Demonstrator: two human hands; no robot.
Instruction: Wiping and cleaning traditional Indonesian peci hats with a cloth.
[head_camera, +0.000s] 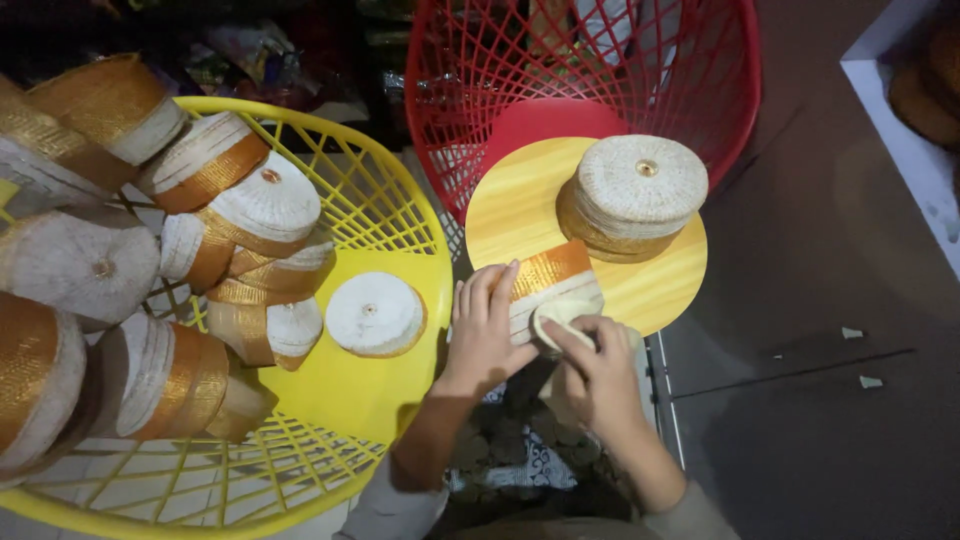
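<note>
My left hand (484, 325) grips a thick white disc banded in gold ribbon (553, 274), held on its edge at the near rim of a round yellow wooden board (520, 205). Against that disc's near face my right hand (598, 365) presses a small pale round piece (560, 318), pinched in the fingers. On the board's far right lies a stack of flat white and gold discs (634, 195) with a small metal centre.
A yellow plastic basket (400, 215) on the left holds several gold-banded white discs, one lying flat (375, 314). A red plastic basket (650, 60) stands behind the board. A white tray edge (905, 130) is at the upper right, above dark floor.
</note>
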